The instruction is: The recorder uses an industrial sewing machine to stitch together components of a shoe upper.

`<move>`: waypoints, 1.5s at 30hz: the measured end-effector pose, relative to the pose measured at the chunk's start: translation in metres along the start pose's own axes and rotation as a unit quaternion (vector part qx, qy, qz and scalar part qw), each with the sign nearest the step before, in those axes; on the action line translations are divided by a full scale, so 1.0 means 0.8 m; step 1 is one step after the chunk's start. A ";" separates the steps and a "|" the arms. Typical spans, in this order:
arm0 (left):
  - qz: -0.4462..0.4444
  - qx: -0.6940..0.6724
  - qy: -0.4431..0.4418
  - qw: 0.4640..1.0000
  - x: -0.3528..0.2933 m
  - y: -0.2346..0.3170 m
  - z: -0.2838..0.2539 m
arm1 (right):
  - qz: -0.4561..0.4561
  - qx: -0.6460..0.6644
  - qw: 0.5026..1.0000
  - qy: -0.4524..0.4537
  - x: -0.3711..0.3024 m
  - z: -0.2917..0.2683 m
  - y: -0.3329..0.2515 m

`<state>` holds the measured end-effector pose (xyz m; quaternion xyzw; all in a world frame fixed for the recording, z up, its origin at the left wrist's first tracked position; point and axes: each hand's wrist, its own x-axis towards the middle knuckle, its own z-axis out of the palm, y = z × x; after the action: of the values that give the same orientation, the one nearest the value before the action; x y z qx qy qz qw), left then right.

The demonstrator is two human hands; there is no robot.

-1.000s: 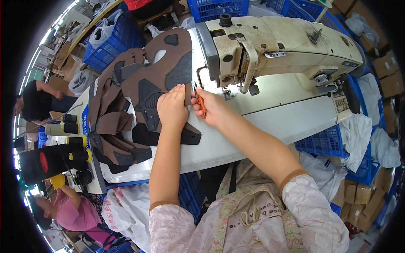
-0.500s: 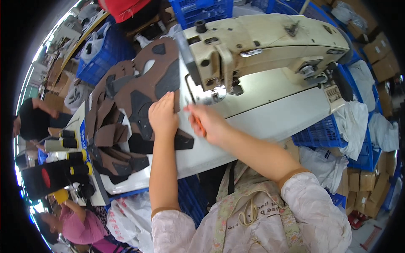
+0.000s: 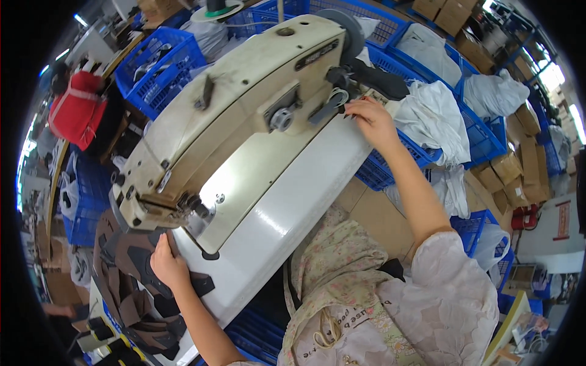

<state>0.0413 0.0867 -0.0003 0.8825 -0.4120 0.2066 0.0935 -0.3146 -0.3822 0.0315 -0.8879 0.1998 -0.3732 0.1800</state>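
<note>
My left hand [image 3: 170, 267] lies with fingers stretched out on brown cut pieces with black patches [image 3: 137, 259], beside the needle end of a cream sewing machine [image 3: 244, 91]. The pieces overlap in a loose heap at the left end of the white machine table [image 3: 293, 189]. My right hand [image 3: 372, 122] is at the table's far right end, near the machine's upright and a loop of pale cord [image 3: 339, 96]. Its fingers are bent together, with small dark tips showing under them; what they hold is not clear.
Blue crates [image 3: 162, 73] stand behind the machine, and more with white bags [image 3: 430, 119] are at the right. Cardboard boxes [image 3: 519, 171] are stacked farther right. Thread cones [image 3: 101, 332] stand at lower left. A person in red [image 3: 79, 113] is at the back left.
My right hand has moved from the needle area to the machine's right end; the orange-handled snips no longer show clearly. My left hand stays on the brown pieces. The view has swung right.
</note>
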 end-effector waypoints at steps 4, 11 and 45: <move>-0.013 0.012 -0.008 1.000 0.000 0.005 0.002 | 0.059 -0.069 0.996 -0.008 -0.034 -0.005 0.073; -0.014 0.028 -0.011 0.999 0.008 0.018 -0.013 | 0.077 -0.067 0.993 -0.057 -0.027 -0.023 0.086; -0.207 -0.103 0.215 0.949 0.057 -0.032 -0.080 | 0.255 0.048 0.922 0.288 0.169 -0.130 0.184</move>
<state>0.0691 0.0931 0.0771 0.8685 -0.2097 0.3241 0.3109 -0.3369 -0.5920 0.1110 -0.6517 0.4444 -0.5631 0.2462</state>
